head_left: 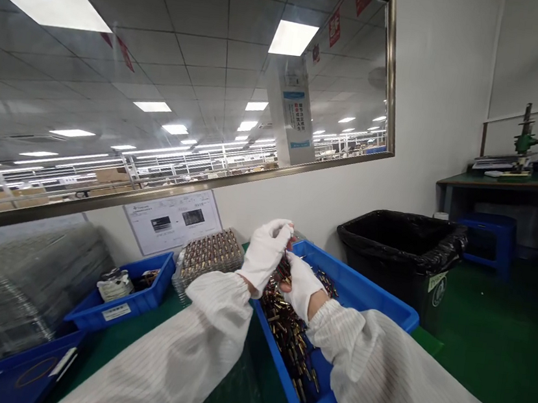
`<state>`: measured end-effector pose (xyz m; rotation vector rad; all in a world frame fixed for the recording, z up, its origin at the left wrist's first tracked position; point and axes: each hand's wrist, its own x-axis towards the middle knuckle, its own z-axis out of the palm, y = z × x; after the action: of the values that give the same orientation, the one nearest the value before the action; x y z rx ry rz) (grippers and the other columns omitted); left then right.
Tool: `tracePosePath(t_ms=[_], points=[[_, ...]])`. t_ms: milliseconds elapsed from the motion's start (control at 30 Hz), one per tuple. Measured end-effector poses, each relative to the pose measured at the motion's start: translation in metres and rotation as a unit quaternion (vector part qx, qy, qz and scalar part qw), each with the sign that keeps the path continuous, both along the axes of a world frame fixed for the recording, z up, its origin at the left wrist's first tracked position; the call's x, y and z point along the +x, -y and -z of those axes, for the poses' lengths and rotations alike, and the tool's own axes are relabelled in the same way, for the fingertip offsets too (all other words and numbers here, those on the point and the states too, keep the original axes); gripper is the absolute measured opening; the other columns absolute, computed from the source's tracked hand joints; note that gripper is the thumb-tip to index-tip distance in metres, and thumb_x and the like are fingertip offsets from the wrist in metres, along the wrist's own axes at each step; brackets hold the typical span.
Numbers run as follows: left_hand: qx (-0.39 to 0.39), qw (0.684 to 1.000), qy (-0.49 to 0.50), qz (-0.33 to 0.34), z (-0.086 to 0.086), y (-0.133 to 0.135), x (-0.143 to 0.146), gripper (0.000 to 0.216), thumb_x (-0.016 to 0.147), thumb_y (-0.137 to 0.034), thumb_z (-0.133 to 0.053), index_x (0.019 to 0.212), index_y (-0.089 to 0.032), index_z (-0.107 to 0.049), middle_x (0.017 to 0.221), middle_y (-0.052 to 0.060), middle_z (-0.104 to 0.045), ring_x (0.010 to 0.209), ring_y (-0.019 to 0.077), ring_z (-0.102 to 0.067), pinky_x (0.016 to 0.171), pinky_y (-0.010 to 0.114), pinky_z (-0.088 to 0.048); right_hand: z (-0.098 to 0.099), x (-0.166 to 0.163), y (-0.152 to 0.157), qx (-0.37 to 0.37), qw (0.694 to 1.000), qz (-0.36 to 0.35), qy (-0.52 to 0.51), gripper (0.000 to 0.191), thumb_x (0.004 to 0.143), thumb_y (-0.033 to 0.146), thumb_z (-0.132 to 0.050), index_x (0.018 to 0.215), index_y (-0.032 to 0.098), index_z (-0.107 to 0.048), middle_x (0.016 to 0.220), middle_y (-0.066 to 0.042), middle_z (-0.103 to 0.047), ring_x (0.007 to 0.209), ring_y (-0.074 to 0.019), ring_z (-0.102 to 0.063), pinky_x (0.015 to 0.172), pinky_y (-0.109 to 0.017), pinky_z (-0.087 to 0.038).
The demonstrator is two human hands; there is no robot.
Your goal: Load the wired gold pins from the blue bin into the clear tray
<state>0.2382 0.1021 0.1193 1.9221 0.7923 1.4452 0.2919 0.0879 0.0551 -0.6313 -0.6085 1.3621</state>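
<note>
My left hand (265, 250), in a white glove with the fingertips bare, is raised above the far end of a blue bin (360, 298). Its fingers are closed in a pinch. My right hand (302, 285), gloved the same way, is close beside it and lower, its fingers curled shut over the heap. Whatever either hand grips is too small or hidden. Many slim brass-and-dark metal pins (289, 335) lie loose in the bin. Left of my left hand stands a clear plastic tray stack (208, 256) filled with rows of similar small parts.
A smaller blue bin (121, 307) holds a white-wrapped item. Stacked clear trays (18, 288) fill the left side. Beyond the large bin stands a black-lined trash can (399, 257). A green hand press (525, 138) sits on a far bench; a window (394, 79) spans the wall.
</note>
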Motion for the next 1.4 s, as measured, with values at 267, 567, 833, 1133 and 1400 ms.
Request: tracePosePath(t_ms=[267, 567, 833, 1133, 1400], points=[[-0.496, 0.853, -0.054, 0.154, 0.000, 0.042, -0.133, 0.056, 0.065, -0.063, -0.033, 0.080, -0.013, -0.053, 0.071, 0.009, -0.058, 0.057, 0.0180, -0.057, 0.047, 0.026, -0.040, -0.003, -0.027, 0.033, 0.037, 0.972, -0.175, 0.153, 0.023, 0.060, 0.035, -0.059, 0.063, 0.015, -0.048, 0.044, 0.006, -0.043, 0.034, -0.0048, -0.036, 0.027, -0.013, -0.014], [-0.569, 0.753, 0.053, 0.325, 0.079, 0.104, -0.184, 0.029, 0.055, -0.027, -0.064, 0.077, -0.009, -0.057, 0.076, 0.006, -0.053, 0.062, 0.0149, -0.053, 0.057, 0.030, -0.042, 0.003, -0.104, 0.064, 0.311, 0.711, -0.165, 0.609, 0.023, 0.070, 0.029, -0.044, 0.053, 0.015, -0.047, 0.048, 0.004, -0.040, 0.043, -0.0050, -0.034, 0.038, -0.017, -0.024], [-0.416, 0.896, 0.081, 0.133, 0.109, 0.085, -0.219, 0.009, 0.059, -0.015, -0.058, 0.050, -0.013, -0.054, 0.045, -0.001, -0.047, 0.043, 0.0078, -0.043, 0.046, 0.023, -0.038, -0.002, -0.152, 0.051, 0.472, 0.438, -0.006, 0.765, 0.028, 0.078, 0.037, -0.032, 0.081, 0.022, -0.056, 0.075, -0.003, -0.054, 0.060, -0.0145, -0.050, 0.051, -0.025, -0.038], [-0.145, 0.958, 0.232, -0.083, 0.113, 0.065, -0.268, 0.019, 0.059, -0.031, -0.060, 0.073, -0.018, -0.058, 0.078, 0.004, -0.060, 0.077, 0.0180, -0.053, 0.074, 0.030, -0.042, 0.003, -0.205, 0.019, 0.640, 0.487, 0.048, 0.592, 0.052, 0.074, 0.036, -0.040, 0.122, 0.016, -0.031, 0.120, -0.009, -0.040, 0.110, -0.0216, -0.035, 0.089, -0.038, -0.031], [-0.158, 0.956, 0.225, -0.103, 0.125, 0.063, -0.270, 0.022, 0.064, -0.024, -0.054, 0.085, -0.020, -0.058, 0.085, 0.006, -0.060, 0.081, 0.0222, -0.054, 0.073, 0.034, -0.042, 0.008, -0.194, 0.025, 0.658, 0.485, 0.092, 0.569, 0.059, 0.072, 0.038, -0.043, 0.124, 0.017, -0.024, 0.126, -0.010, -0.031, 0.114, -0.0252, -0.029, 0.092, -0.044, -0.027]])
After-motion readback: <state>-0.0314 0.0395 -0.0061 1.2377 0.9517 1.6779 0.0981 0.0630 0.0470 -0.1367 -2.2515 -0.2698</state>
